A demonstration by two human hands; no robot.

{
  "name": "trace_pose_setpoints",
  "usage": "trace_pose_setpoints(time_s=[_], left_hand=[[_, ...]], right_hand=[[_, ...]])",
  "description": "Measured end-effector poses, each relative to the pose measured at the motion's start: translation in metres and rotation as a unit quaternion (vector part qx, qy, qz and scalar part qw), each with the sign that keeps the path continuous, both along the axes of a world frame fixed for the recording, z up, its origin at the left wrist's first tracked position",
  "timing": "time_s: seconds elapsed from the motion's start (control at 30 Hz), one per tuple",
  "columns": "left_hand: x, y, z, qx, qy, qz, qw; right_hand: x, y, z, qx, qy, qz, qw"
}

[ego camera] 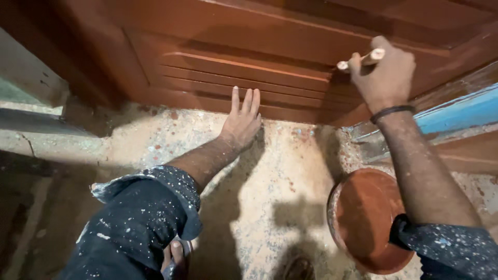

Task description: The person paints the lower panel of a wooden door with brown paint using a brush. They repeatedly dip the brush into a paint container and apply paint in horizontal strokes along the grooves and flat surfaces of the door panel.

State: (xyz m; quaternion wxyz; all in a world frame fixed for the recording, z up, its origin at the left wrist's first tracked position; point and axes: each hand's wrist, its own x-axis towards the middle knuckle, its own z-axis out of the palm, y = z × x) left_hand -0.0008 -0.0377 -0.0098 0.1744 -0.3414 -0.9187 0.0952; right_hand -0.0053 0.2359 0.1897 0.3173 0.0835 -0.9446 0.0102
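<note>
A reddish-brown wooden door (249, 57) with horizontal grooved mouldings stands upright at the top of the view. My left hand (241, 120) rests flat on the floor at the door's bottom edge, fingers apart and pointing up against the wood. My right hand (383, 72) is raised at the door's right side, closed around a pale wooden handle (369, 57) that looks like a brush; its working end is hidden behind the hand. A dark band circles my right wrist. Both sleeves are dark and paint-spattered.
A round bowl of red-brown paint (366, 218) sits on the speckled floor (280, 176) under my right forearm. A blue-edged frame (456, 111) runs at the right. A grey wall (26, 72) and step lie at the left. A foot shows near the bottom edge.
</note>
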Motion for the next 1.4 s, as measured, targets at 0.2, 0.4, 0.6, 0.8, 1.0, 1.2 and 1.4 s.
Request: trace_pose_setpoints(time_s=[0.2,0.4,0.6,0.8,1.0,1.2,1.4], left_hand=[[-0.006,0.023,0.016,0.022,0.022,0.006,0.999],[-0.007,0.031,0.029,-0.043,-0.050,0.004,0.998],[-0.004,0.021,0.029,-0.014,0.000,0.004,1.000],[-0.006,0.020,0.024,0.039,0.020,-0.014,0.999],[-0.011,0.019,0.021,-0.009,-0.005,0.011,1.000],[-0.011,0.017,0.019,-0.001,0.001,0.013,1.000],[-0.008,0.011,0.024,-0.021,-0.019,0.011,1.000]], right_hand=[[-0.008,-0.051,-0.015,-0.317,-0.052,0.158,0.934],[-0.006,-0.026,0.000,-0.287,-0.065,0.026,0.955],[0.006,-0.010,-0.001,0.025,0.023,0.002,0.999],[-0.007,-0.061,-0.013,-0.348,-0.048,0.220,0.910],[-0.002,-0.050,0.006,-0.236,-0.026,0.087,0.968],[0.002,-0.043,-0.001,0.073,0.012,0.008,0.997],[-0.019,-0.090,-0.022,-0.318,-0.081,0.246,0.912]])
